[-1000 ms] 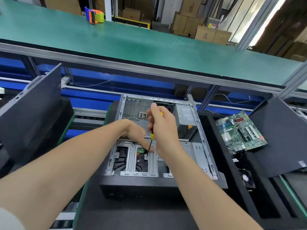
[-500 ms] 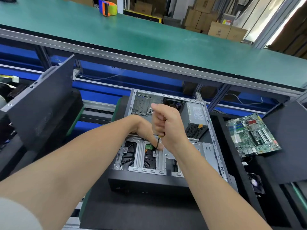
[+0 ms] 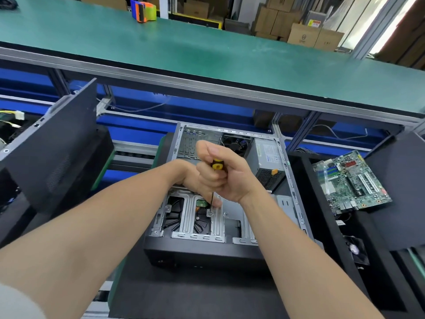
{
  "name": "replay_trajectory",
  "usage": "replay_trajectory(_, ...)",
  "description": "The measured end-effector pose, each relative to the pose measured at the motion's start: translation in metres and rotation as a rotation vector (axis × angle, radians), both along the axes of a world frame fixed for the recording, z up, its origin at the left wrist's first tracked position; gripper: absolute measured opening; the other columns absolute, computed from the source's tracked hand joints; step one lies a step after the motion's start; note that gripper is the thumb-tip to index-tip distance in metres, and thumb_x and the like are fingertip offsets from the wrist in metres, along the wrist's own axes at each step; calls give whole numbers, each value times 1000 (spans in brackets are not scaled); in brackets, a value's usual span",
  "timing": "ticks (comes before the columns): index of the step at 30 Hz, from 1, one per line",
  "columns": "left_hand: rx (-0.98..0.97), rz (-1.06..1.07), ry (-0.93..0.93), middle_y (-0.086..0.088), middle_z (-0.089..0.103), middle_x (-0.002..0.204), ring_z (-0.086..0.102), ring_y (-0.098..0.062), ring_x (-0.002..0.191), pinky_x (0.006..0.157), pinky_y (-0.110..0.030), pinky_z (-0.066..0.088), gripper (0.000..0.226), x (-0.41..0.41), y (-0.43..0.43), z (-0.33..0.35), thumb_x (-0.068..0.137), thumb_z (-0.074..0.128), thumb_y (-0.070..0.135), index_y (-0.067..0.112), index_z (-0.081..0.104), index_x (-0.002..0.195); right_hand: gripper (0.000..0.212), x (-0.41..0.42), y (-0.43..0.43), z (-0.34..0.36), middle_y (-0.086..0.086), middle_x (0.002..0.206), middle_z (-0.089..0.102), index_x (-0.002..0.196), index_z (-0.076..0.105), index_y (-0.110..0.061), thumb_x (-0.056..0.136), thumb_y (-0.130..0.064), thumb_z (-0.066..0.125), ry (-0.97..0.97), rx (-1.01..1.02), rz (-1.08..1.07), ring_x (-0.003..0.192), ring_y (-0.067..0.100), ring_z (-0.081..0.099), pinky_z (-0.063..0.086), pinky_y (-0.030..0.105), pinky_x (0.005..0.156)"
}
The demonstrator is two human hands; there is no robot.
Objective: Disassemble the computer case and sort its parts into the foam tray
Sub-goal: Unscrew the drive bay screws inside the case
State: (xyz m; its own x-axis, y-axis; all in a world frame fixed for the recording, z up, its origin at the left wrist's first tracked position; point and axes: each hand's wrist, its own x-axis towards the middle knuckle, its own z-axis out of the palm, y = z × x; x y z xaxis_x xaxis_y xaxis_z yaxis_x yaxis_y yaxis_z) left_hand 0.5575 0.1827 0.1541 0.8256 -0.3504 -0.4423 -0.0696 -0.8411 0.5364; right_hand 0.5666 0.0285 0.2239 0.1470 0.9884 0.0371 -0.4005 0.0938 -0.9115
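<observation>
One risk: right hand (image 3: 226,178) fingers wrap the screwdriver (image 3: 217,164) on the cage screw (image 3: 209,212), left hand (image 3: 187,174) grip hidden; tilted tip cams out, strips it.

right hand (image 3: 222,174) turned its grip on the screwdriver (image 3: 217,164), yellow handle showing again between fingers

Under the right hand (image 3: 220,178) the computer case (image 3: 187,217) is showing bare, dull-grey stamped metal, its outer front matt black. In that hand the screwdriver (image 3: 217,164) handle is gleaming, glossy yellow-and-black plastic. Right of the hand, the foam tray (image 3: 322,226) is looking matt black and soft.
</observation>
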Motion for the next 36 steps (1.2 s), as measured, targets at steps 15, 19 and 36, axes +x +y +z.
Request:
replay_trajectory(15,-23,51,181,-21,67,125,64,-34,112,112,-52,42,113,-1,-10,5,44,68,87,-3,67,113,28,-46,4,0,0,80,68,99,72,-14,107,-16,46,-202,-224,-1310,68,13,59,48,30,68)
replay_trajectory(19,-31,-6,181,-23,62,133,55,-38,130,114,-51,40,140,4,-9,0,26,59,104,2,66,121,25,-47,10,2,-4,72,55,82,64,-19,100,-15,47,-185,-277,-1237,66,13,45,37,29,62)
replay_trajectory(36,-108,39,206,33,66,92,59,15,95,97,-21,42,36,0,-3,2,72,66,74,45,59,92,49,-3,-5,6,-5,45,23,54,33,-23,92,-27,62,-101,-75,-134,41,9,16,10,28,47)
